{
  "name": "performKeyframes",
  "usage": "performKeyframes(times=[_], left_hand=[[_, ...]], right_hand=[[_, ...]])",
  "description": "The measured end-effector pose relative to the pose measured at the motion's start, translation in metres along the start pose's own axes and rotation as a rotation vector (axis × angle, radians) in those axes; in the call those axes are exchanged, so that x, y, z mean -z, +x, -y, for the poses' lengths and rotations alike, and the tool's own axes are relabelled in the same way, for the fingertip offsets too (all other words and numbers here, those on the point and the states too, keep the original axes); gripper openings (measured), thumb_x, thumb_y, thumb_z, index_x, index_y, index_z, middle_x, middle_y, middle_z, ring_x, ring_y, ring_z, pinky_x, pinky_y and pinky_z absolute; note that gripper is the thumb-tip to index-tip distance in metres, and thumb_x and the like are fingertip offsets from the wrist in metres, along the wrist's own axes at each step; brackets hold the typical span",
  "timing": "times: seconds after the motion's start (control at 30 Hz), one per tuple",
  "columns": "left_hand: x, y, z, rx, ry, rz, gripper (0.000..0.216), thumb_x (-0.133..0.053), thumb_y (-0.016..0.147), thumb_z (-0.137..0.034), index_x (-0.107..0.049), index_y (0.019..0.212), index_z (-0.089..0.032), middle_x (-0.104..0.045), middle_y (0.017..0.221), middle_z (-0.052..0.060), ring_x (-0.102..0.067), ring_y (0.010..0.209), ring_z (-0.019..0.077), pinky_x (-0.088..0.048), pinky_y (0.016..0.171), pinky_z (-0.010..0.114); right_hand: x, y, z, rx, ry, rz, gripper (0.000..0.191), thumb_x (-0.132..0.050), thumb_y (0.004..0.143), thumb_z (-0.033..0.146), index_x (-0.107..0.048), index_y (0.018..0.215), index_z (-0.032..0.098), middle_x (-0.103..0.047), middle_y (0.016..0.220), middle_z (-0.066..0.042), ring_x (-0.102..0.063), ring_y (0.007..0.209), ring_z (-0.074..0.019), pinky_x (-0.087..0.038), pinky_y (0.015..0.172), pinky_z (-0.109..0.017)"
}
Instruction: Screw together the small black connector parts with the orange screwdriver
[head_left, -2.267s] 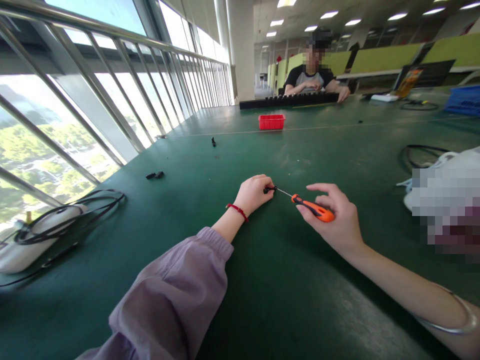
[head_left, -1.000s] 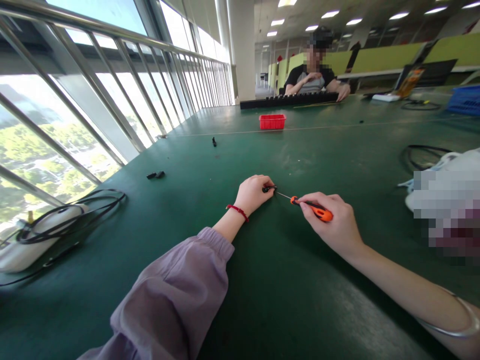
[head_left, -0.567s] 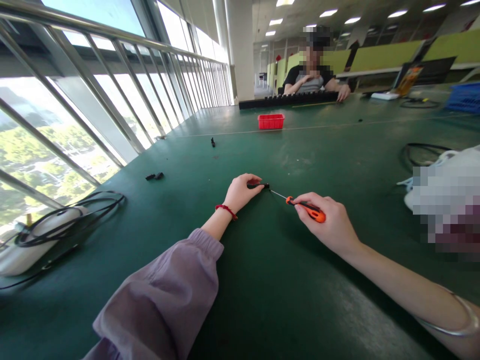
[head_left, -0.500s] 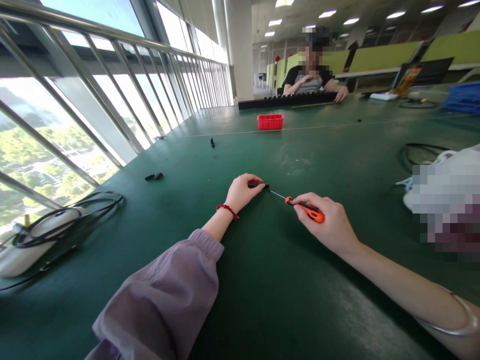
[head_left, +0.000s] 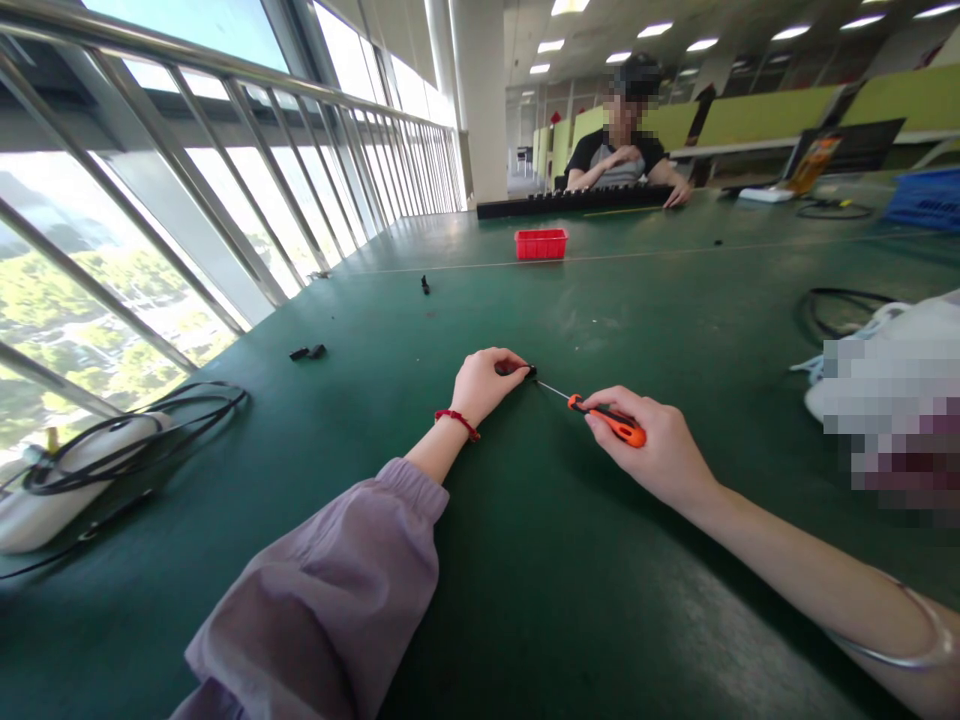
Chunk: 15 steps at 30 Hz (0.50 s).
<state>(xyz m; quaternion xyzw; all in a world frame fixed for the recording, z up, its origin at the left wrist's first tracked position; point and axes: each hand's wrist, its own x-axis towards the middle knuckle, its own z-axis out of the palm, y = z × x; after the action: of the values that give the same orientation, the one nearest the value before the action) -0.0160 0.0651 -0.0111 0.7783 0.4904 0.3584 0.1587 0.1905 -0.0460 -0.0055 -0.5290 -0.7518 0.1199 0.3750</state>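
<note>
My left hand (head_left: 484, 383) rests on the green table (head_left: 570, 560), fingers pinched on a small black part (head_left: 528, 371). A red cord circles that wrist, and a lilac sleeve covers the forearm. My right hand (head_left: 654, 452) is wrapped round the orange handle of a small screwdriver (head_left: 609, 420). Its thin metal shaft points left, and the tip touches the black part. A silver bangle sits on my right forearm.
Two small black parts (head_left: 309, 352) and another (head_left: 425, 285) lie farther left. A red bin (head_left: 541, 243) stands mid-table. A white device wrapped in black cable (head_left: 82, 462) lies at left, a cable coil (head_left: 844, 306) at right. A person sits at the far end behind a long black strip (head_left: 577, 200).
My right fingers, spread at first, have closed round the screwdriver handle. Both hands with the part and screwdriver have shifted slightly left.
</note>
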Motion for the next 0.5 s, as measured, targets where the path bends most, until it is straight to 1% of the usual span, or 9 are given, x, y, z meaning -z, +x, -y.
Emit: performKeyframes(times=[0.5], left_hand=[[0.0005, 0.0021, 0.0014, 0.014, -0.020, -0.029, 0.013, -0.064, 0.077, -0.028, -0.073, 0.080, -0.018, -0.071, 0.081, 0.004, -0.062, 0.076, 0.0166, -0.047, 0.069, 0.028]], right_hand=[[-0.0005, -0.0007, -0.0010, -0.005, 0.027, -0.008, 0.021, -0.051, 0.085, 0.034, -0.064, 0.095, 0.021, -0.067, 0.080, -0.002, -0.057, 0.064, -0.0157, -0.042, 0.062, -0.029]])
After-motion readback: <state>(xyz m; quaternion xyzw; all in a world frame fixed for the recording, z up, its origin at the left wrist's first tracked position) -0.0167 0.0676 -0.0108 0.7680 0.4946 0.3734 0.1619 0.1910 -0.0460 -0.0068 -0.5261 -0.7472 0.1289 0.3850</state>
